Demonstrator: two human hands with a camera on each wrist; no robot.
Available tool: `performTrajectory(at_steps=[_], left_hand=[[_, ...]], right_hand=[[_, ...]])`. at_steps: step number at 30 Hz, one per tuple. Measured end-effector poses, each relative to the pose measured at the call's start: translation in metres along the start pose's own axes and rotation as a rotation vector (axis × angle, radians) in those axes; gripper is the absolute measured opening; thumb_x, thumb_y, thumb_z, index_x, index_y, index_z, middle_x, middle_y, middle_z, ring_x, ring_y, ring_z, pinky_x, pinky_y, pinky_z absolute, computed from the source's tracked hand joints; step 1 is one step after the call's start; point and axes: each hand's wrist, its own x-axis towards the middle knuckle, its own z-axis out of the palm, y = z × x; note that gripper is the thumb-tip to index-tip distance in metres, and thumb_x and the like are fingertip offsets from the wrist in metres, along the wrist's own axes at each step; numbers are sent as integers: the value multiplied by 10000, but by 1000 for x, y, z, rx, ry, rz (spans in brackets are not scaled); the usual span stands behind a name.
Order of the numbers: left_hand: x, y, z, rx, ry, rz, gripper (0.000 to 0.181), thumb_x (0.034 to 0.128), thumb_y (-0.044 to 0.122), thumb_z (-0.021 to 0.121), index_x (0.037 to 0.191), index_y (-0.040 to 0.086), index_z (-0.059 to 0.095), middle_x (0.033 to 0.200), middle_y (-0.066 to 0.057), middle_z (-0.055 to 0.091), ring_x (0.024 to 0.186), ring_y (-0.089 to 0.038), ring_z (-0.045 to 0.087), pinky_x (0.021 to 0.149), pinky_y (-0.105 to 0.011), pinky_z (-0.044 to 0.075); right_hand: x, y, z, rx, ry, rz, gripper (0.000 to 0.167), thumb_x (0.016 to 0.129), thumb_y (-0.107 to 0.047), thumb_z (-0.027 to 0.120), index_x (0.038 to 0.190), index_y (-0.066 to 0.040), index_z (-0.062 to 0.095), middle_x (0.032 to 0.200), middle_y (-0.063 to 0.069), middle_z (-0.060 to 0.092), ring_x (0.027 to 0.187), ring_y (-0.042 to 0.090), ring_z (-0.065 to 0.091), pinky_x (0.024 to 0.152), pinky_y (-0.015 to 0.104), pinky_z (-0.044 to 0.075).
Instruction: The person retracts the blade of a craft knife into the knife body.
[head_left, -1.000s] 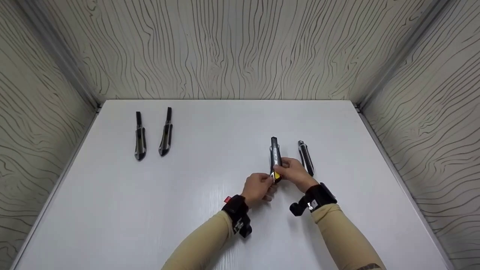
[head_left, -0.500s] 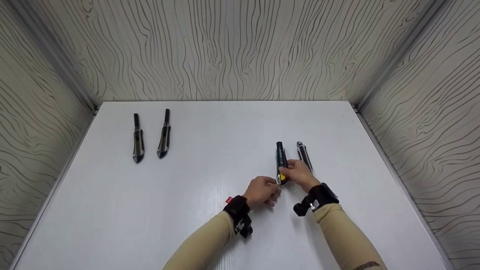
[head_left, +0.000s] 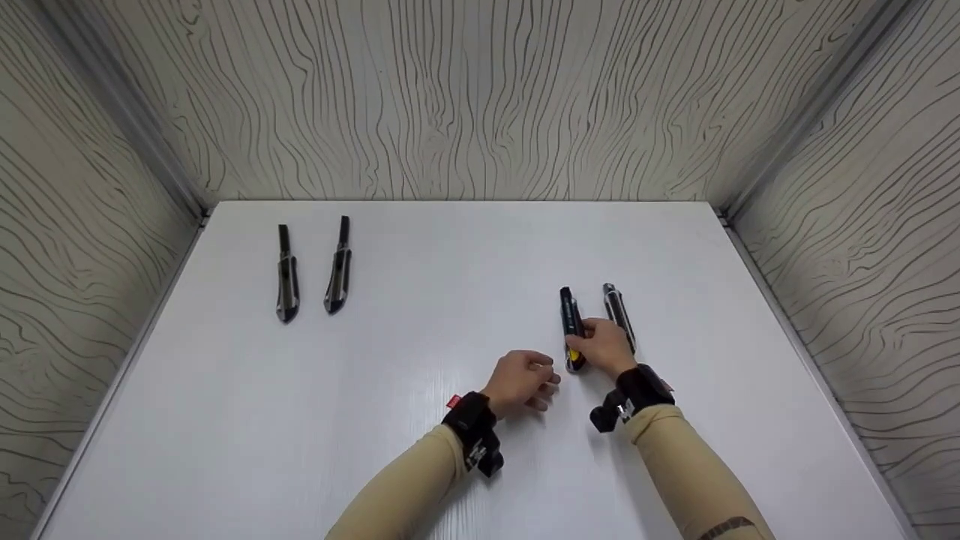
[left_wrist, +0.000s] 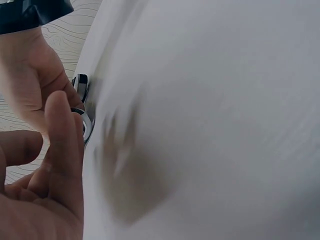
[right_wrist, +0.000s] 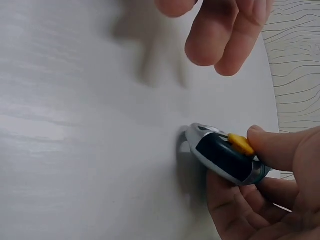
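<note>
My right hand (head_left: pixel 606 349) grips a dark utility knife (head_left: pixel 571 322) near its rear end, its blade end pointing away. In the right wrist view the thumb lies against the knife's yellow slider (right_wrist: pixel 241 144), with the fingers curled beneath the grey-and-black body. Just left of the knife's rear end, my left hand (head_left: pixel 520 382) hovers with loosely bent fingers and holds nothing. A gap shows between those fingertips and the knife. Beside the right hand lies another utility knife (head_left: pixel 615 306), its lower part partly behind that hand.
Two utility knives with dark blades extended, a left one (head_left: pixel 287 289) and a right one (head_left: pixel 339 279), lie side by side at the table's back left. The white table (head_left: pixel 420 337) meets wood-patterned walls (head_left: pixel 450 97) at the back and sides.
The left hand has let go of the knife's rear end. The right hand has carried the knife slightly right and nearer, and its shiny upper face has turned darker.
</note>
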Motion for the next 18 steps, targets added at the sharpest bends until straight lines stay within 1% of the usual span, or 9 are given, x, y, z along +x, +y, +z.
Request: performTrajectory(at_steps=[4, 8, 9, 12, 15, 18], left_hand=[[-1, -2, -3, -8, -2, 5, 292, 981, 121, 530, 1228, -12, 612, 988, -109, 745, 770, -197, 717, 553, -264, 589], [-4, -2, -7, -15, 1, 1, 291, 980, 120, 531, 1226, -15, 613, 993, -109, 743, 781, -204, 716, 553, -261, 588], [-4, -2, -8, -18, 3, 0, 292, 980, 120, 532, 1226, -15, 612, 996, -111, 742, 784, -205, 716, 552, -259, 588], [-6, -3, -11, -16, 15, 7, 295, 978, 122, 535, 1227, -18, 611, 997, -115, 741, 771, -204, 715, 547, -260, 587], [-8, -3, -15, -10, 29, 9, 303, 978, 128, 534, 1234, -17, 607, 1005, -121, 739, 760, -193, 711, 546, -260, 587], [-9, -2, -20, -5, 43, 5, 307, 980, 133, 530, 1237, -15, 605, 1004, -114, 738, 757, -185, 706, 551, -260, 588]], right_hand=[[0, 0, 1, -28, 46, -7, 408, 883, -215, 672, 1190, 50, 639, 993, 171, 692, 842, 243, 623, 714, 306, 482], [-2, -2, 2, -69, 81, -12, 397, 883, -221, 670, 1171, 51, 649, 1018, 184, 701, 869, 266, 632, 766, 368, 501], [-2, -2, 2, -82, 91, -15, 380, 883, -221, 673, 1150, 49, 661, 1001, 180, 705, 855, 266, 630, 756, 369, 497], [-2, -3, 2, -119, 111, -13, 298, 887, -215, 674, 1040, 40, 690, 902, 153, 701, 773, 248, 612, 662, 321, 467], [-3, -5, 1, -150, 120, 1, 232, 889, -212, 671, 912, 18, 686, 785, 117, 671, 673, 225, 580, 563, 274, 400], [-4, -7, 0, -179, 121, 14, 221, 893, -215, 663, 868, 5, 673, 747, 105, 661, 640, 219, 571, 532, 265, 371]])
